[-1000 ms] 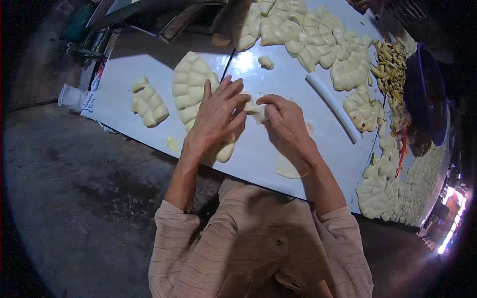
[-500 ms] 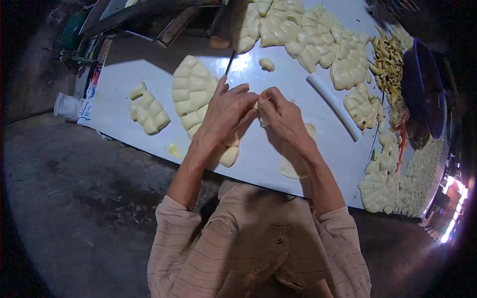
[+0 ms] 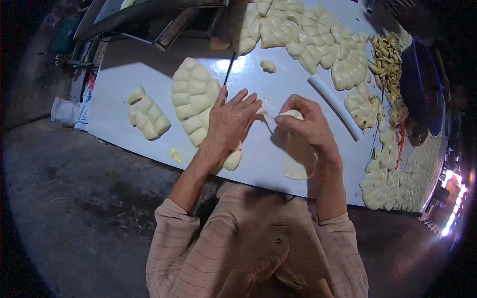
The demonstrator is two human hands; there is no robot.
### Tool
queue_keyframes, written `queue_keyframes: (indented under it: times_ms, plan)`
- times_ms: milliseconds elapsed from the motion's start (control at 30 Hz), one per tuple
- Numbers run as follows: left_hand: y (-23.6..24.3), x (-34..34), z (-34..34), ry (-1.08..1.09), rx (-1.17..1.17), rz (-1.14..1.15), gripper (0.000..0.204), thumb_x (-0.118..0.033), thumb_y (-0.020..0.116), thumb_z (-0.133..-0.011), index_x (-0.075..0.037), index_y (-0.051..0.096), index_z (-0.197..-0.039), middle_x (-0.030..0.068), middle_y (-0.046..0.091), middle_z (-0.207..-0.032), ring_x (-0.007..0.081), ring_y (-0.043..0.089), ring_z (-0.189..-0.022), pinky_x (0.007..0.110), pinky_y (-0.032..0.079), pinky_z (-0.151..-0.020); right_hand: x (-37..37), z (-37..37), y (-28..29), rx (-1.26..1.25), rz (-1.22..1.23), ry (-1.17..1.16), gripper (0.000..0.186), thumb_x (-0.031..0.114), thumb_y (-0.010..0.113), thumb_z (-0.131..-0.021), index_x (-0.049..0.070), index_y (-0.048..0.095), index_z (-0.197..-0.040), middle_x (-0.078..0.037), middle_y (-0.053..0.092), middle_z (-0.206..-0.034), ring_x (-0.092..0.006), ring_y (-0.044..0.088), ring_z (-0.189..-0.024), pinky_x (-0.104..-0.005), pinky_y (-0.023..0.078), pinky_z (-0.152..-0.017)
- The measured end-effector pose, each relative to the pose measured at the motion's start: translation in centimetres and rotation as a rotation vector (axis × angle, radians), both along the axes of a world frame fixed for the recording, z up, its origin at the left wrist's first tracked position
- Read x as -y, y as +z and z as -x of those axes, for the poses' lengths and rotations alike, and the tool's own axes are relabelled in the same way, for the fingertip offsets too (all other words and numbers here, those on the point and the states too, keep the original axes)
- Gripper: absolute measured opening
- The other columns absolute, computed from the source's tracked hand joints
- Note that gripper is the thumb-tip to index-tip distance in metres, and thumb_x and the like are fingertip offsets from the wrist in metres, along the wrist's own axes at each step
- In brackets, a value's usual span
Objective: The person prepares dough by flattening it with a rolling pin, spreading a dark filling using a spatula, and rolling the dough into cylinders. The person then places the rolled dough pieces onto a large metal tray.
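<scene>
My left hand (image 3: pixel 232 119) lies palm down with its fingers stretched out and spread. It rests over the edge of a block of pale, plump dough pieces (image 3: pixel 195 94) packed side by side. By its fingertips is a small bit of whitish stuff on the table, partly hidden. My right hand (image 3: pixel 310 124) pinches a small pale piece of dough (image 3: pixel 293 114) between thumb and fingers, just above the table. Under the right wrist a thin flat dough sheet (image 3: pixel 297 166) lies on the table near its front edge, part of it in shadow.
A white roller (image 3: pixel 335 107) lies to the right. Beyond it are dough slabs (image 3: pixel 318 37), yellowish strips (image 3: pixel 386 59) and a dark purple basin (image 3: pixel 422 87). At left sits a smaller dough cluster (image 3: pixel 150 118). A dark-framed stand (image 3: pixel 164 20) is at the far left.
My right hand has moved right, away from the left, carrying the dough piece. My left hand has stretched and spread its fingers; before, both hands met at the fingertips.
</scene>
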State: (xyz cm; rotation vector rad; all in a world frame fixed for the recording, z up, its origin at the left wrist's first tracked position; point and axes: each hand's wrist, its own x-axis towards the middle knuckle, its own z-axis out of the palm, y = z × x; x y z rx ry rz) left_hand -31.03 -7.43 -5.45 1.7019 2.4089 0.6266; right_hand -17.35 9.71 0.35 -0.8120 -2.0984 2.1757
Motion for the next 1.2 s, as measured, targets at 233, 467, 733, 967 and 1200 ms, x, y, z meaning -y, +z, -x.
queue_keyframes:
  times_ms: [233,467,733,967,1200]
  plan:
    - [0.2,0.7,0.2,-0.056,0.091,0.032,0.065,-0.031,0.071,-0.09,-0.012,0.046,-0.147,0.0168,0.052,-0.147,0.0344,0.048,-0.138,0.061,0.024,-0.118,-2.9,4.0,-0.6,0.058,-0.317,-0.307,0.04,0.033,0.075,-0.088,0.003,0.065,-0.112,-0.007,0.064,-0.093,-0.0186,0.062,-0.086,-0.0332,0.05,-0.074]
    - [1.4,-1.2,2.3,0.066,0.192,-0.162,0.08,-0.025,0.074,-0.087,-0.008,0.034,-0.154,0.0211,0.051,-0.146,0.0389,0.052,-0.13,0.048,0.04,-0.11,-2.0,8.1,-5.8,-0.076,-1.011,-0.087,0.029,0.022,0.067,-0.089,0.001,0.065,-0.108,-0.02,0.064,-0.105,-0.0385,0.063,-0.097,-0.0483,0.05,-0.084]
    - [2.5,-4.9,2.7,0.028,0.098,-0.025,0.052,-0.009,0.062,-0.086,-0.012,0.055,-0.138,0.0146,0.072,-0.092,0.031,0.07,-0.091,0.046,0.054,-0.079,-1.0,5.4,-1.1,0.09,-0.516,0.09,0.031,0.02,0.064,-0.088,-0.003,0.067,-0.108,-0.026,0.071,-0.092,-0.0381,0.07,-0.082,-0.0429,0.053,-0.075]
    - [0.6,-3.2,2.0,-0.06,-0.087,-0.08,0.038,-0.013,0.073,-0.076,-0.017,0.073,-0.114,0.0049,0.076,-0.102,0.0205,0.069,-0.111,0.052,0.038,-0.114,0.1,2.6,-1.0,0.036,0.091,-0.142,0.016,0.012,0.064,-0.083,-0.002,0.066,-0.091,-0.003,0.061,-0.077,-0.0105,0.055,-0.069,-0.0288,0.046,-0.063]
    - [-0.1,-1.0,0.0,-0.057,-0.032,-0.063,0.032,-0.017,0.065,-0.088,-0.009,0.068,-0.119,0.0073,0.068,-0.128,0.0286,0.054,-0.132,0.061,0.023,-0.119,-1.1,-2.3,-4.2,-0.155,0.391,-0.16,0.014,0.009,0.062,-0.078,0.001,0.061,-0.089,-0.004,0.061,-0.074,-0.0122,0.058,-0.067,-0.0236,0.045,-0.059]
